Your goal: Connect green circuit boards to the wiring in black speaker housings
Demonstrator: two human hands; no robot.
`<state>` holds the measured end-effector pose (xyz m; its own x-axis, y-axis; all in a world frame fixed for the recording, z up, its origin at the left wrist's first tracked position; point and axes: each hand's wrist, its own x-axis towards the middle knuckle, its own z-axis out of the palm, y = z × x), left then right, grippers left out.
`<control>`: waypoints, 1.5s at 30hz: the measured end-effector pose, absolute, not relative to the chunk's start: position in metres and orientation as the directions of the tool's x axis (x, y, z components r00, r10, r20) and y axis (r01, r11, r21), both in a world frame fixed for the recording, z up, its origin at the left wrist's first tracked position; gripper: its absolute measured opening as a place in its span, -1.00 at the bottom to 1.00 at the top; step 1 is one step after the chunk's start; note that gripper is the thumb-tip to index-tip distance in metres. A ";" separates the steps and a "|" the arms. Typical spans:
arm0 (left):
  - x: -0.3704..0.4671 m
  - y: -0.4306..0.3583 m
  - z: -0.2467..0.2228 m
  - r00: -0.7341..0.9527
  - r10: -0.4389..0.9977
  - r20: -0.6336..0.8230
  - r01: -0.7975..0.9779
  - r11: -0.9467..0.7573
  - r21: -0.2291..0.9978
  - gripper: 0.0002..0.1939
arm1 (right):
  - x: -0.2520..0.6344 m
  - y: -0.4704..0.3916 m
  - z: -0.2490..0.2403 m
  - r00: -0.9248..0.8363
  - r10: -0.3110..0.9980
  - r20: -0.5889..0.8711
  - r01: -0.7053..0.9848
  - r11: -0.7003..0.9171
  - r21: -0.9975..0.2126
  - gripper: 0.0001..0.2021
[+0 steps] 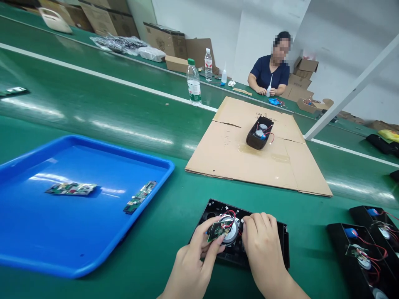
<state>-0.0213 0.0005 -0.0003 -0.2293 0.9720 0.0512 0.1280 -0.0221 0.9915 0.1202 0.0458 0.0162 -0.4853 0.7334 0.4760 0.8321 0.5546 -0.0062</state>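
My left hand [195, 255] is closed on a small green circuit board [216, 231], held by its edges between thumb and fingers. Red and black wires [230, 213] run from the board. Close by, my right hand [263, 241] pinches a small white connector [242, 221] between thumb and forefinger. Beneath both hands lies a black speaker housing [215, 207] with its inside facing up. A round speaker [233, 240] sits in it, partly covered by my left hand and the board. My right hand hides much of the housing's right half.
At the left, a blue tray [73, 270] holds two circuit boards [73, 189]. Ahead, another housing [257, 143] rests on flattened cardboard [218, 158]. More housings [338, 241] stand at the right. Across the line, a person [268, 74] holds a small bottle; a water bottle [194, 85] stands nearer.
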 end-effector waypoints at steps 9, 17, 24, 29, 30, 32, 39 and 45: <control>-0.022 -0.002 -0.001 -0.245 0.969 0.012 0.151 0.026 0.988 -0.78 | 0.122 0.047 0.015 -0.467 0.731 0.497 0.860 0.507 0.061 -0.73; -0.024 -0.003 0.000 -0.188 0.981 0.057 0.232 -0.012 0.973 -0.77 | 0.118 0.040 0.023 -0.601 0.684 0.414 0.724 0.685 -0.081 -0.71; -0.024 0.001 -0.004 -0.109 0.956 0.271 0.335 -0.221 0.916 -0.71 | 0.118 0.038 0.024 -0.646 0.690 0.325 0.703 0.704 -0.097 -0.75; -0.024 0.002 -0.005 -0.070 0.944 0.324 0.369 -0.277 0.887 -0.65 | 0.120 0.040 0.025 -0.642 0.727 0.245 0.685 0.687 -0.242 -0.78; -0.024 0.002 -0.005 -0.058 0.947 0.316 0.364 -0.275 0.890 -0.64 | 0.120 0.041 0.025 -0.642 0.731 0.234 0.684 0.683 -0.257 -0.77; -0.024 0.002 -0.004 -0.035 0.958 0.286 0.354 -0.256 0.900 -0.63 | 0.121 0.042 0.025 -0.644 0.721 0.254 0.679 0.692 -0.243 -0.75; -0.027 0.004 0.008 -0.009 0.980 0.200 0.178 -0.195 0.964 -0.69 | 0.123 0.046 0.027 -0.596 0.698 0.397 0.690 0.698 -0.192 -0.74; -0.027 0.007 0.014 -0.008 0.996 0.085 0.045 -0.084 0.995 -0.75 | 0.123 0.049 0.032 -0.592 0.707 0.387 0.654 0.702 -0.282 -0.73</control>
<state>-0.0274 0.0070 0.0144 -0.0081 0.9964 0.0846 0.0450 -0.0842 0.9954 0.1227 0.0489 0.0325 -0.5924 0.7068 0.3865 0.6537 0.7022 -0.2822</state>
